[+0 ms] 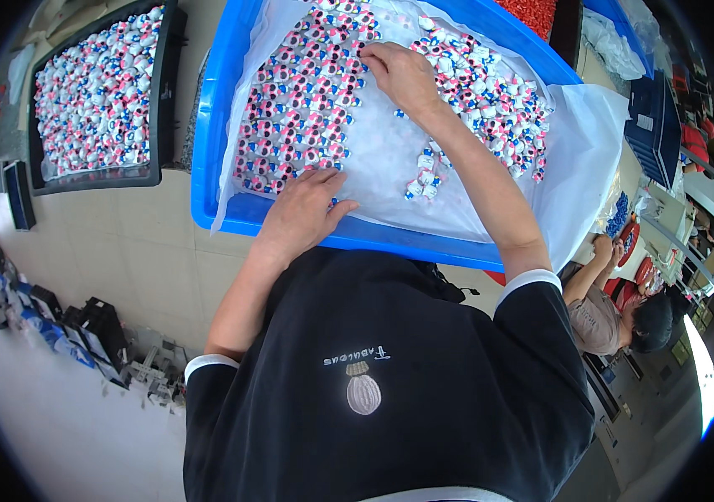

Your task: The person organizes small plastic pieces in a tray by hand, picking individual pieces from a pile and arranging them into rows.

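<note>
Left hand [305, 207] and right hand [405, 77] are apart, near and far along the rows [294, 121], grips unclear. Apparently aligning them; next calls for light placing.

I saw bright, soft light over the blue tub [205, 167], its white liner [578, 146] pale with only faint shadows. The small pieces [294, 117] showed clear colours but too little detail for me to read. The black shirt [465, 368] swallowed most of its folds. Hard white glare [706, 376] burned out at lower right, amid dimmer surroundings. Straight edges bowed toward a black, slightly smeared rim.
</note>
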Available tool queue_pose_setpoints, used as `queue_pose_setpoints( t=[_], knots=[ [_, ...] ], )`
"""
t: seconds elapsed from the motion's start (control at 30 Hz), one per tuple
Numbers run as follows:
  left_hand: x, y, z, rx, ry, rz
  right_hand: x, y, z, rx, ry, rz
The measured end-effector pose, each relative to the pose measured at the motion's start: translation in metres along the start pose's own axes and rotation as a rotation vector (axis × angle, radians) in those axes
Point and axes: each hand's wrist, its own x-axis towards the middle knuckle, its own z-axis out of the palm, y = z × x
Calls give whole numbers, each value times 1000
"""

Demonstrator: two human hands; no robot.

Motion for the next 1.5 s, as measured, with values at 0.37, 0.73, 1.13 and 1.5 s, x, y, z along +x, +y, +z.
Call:
queue_pose_setpoints(
  t=[0.37,0.73,1.13,1.5],
  knots=[
    [-1,0,-1,9,-24,2,8,9,-22,-88,9,70],
    [-1,0,-1,6,-9,-3,38,47,-38,-659,-93,347],
    [-2,1,-2,-3,2,-12,67,47,-1,-80,65,361],
    [-1,0,0,-3,24,3,76,69,3,67,-72,253]
  ],
)
